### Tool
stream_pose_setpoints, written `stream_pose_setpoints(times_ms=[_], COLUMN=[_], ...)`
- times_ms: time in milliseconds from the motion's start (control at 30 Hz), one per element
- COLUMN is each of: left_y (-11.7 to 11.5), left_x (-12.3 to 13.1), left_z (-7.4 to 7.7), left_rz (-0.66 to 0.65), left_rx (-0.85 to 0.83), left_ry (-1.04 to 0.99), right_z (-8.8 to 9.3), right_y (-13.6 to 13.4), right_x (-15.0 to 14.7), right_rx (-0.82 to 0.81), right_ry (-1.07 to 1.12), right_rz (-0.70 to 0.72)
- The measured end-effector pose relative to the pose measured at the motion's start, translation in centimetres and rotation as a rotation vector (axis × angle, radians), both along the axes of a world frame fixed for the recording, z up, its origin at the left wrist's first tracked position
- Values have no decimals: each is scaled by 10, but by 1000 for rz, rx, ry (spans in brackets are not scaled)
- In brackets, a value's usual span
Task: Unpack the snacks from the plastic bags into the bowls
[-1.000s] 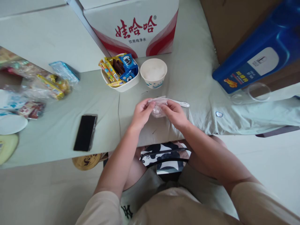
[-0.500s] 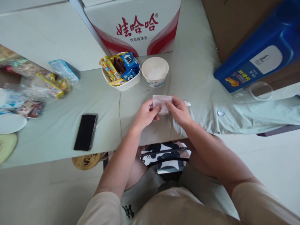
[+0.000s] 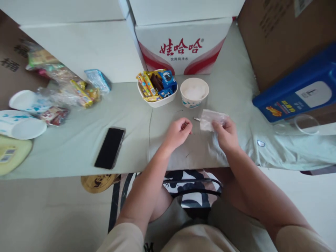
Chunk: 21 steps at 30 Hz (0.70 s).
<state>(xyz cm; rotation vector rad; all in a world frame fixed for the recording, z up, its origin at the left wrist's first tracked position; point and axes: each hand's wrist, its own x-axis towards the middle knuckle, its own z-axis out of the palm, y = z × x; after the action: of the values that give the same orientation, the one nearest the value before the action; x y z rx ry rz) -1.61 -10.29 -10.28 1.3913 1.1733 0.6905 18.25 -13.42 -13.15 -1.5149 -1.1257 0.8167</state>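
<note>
"What's in the right hand's (image 3: 229,137) fingers?"
"A translucent packet (image 3: 207,120), pinched at its right end, above the desk (image 3: 138,140)."
"And the left hand (image 3: 178,133)?"
"Fingers curled inward; I can't tell whether they hold anything."
"Farther out?"
"A paper cup (image 3: 191,104) beyond the packet, then a snack-filled tub (image 3: 163,102) left of the cup."

Lit softly, with a counter (image 3: 139,140) draped in pale green, backed by white boxes (image 3: 89,52) and brown cartons (image 3: 283,49), above a light floor (image 3: 65,210).

Whitish packet (image 3: 208,120); black phone (image 3: 109,148)
</note>
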Motion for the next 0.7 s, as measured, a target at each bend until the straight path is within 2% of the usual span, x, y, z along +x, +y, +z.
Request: stream_pose_setpoints(times_ms=[133,267,300,367,467,600,700], left_y=[-3,-7,-7,-7,-6,-9,-12], left_x=[-5,-8,-8,-9,-11,-16,-21], left_z=[6,14,16,18,17,16,18], left_rz=[11,-18,-24,-27,-10,-8,-18], left_rx=[10,27,36,47,54,86,123], left_ry=[-14,-73,-82,-94,-79,-39,-16], right_z=[15,52,62,78,87,82,82], right_y=[7,52,69,104,149,180,189], right_x=[2,-1,-5,-19,-45,-67,-68], right_rx=[27,73,45,-80,-309,-562,-615], right_ry=[-185,-613,-735,-971,-1197,-1210,-1255], right_rz=[-19,-93,-62,125,409,583,615])
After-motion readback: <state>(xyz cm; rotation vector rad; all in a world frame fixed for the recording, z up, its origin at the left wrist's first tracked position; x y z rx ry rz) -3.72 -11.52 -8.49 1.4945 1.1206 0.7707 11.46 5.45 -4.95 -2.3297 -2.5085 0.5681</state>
